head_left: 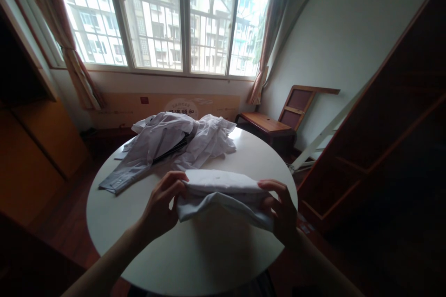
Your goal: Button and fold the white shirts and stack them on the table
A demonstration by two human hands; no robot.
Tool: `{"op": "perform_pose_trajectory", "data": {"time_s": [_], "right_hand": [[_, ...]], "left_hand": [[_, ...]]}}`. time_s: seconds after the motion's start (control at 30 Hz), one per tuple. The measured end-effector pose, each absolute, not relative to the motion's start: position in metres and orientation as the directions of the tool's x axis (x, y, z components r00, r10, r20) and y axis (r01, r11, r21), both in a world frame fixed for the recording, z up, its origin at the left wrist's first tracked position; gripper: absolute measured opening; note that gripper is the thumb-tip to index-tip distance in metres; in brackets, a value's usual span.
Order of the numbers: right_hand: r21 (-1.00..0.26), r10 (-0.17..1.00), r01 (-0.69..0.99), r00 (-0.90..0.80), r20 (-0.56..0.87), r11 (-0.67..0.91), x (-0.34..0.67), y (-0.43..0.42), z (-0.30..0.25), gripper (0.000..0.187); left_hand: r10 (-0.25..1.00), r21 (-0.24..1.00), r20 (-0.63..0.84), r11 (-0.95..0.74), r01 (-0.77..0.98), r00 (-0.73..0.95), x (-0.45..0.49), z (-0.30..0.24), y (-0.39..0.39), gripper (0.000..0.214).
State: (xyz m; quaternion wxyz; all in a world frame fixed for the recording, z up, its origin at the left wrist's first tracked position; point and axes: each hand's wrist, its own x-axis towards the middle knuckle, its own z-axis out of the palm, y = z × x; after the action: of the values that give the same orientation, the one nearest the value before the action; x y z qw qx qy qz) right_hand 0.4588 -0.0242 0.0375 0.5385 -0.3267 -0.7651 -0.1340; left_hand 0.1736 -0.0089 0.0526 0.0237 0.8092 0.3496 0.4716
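Note:
A folded white shirt point(223, 190) is held a little above the round white table point(195, 250), its lower layer sagging. My left hand point(160, 204) grips its left end with the fingers curled over the top edge. My right hand point(280, 211) pinches its right end, thumb under and fingers on top. Behind it, a heap of pale crumpled shirts point(174, 144) lies on the far half of the table, with one sleeve trailing toward the left edge and a dark hanger partly showing inside the heap.
A wooden chair point(275, 123) stands beyond the table at the right, under a large barred window point(163, 14) with curtains. Dark wooden furniture point(390, 139) rises on the right and a wooden cabinet point(31, 139) on the left.

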Motion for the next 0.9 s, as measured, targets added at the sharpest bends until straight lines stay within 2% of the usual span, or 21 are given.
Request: {"op": "perform_pose_trajectory", "data": {"time_s": [0.17,0.27,0.43,0.63,0.8,0.9], "right_hand": [[-0.318,0.501,0.640,-0.121,0.857,0.700,0.457,-0.026,0.041,0.015],[-0.370,0.547,0.638,-0.098,0.831,0.675,0.457,-0.027,0.040,0.015],[-0.374,0.573,0.658,-0.106,0.813,0.653,0.461,-0.029,0.040,0.013],[-0.288,0.499,0.652,-0.161,0.852,0.701,0.463,-0.027,0.044,0.013],[-0.350,0.585,0.640,-0.194,0.788,0.684,0.467,-0.024,0.049,0.014],[-0.323,0.619,0.691,-0.227,0.752,0.646,0.471,-0.025,0.055,0.016]], "left_hand": [[0.638,0.328,0.636,-0.732,0.597,0.434,0.166,0.055,-0.016,0.018],[0.648,0.283,0.578,-0.729,0.623,0.495,0.162,0.056,-0.023,0.020],[0.648,0.247,0.550,-0.729,0.639,0.526,0.160,0.052,-0.029,0.021],[0.580,0.219,0.636,-0.768,0.601,0.509,0.159,0.047,-0.027,0.012],[0.539,0.150,0.675,-0.769,0.621,0.504,0.157,0.047,-0.023,0.009],[0.527,0.097,0.703,-0.737,0.669,0.479,0.157,0.049,-0.023,0.010]]}}
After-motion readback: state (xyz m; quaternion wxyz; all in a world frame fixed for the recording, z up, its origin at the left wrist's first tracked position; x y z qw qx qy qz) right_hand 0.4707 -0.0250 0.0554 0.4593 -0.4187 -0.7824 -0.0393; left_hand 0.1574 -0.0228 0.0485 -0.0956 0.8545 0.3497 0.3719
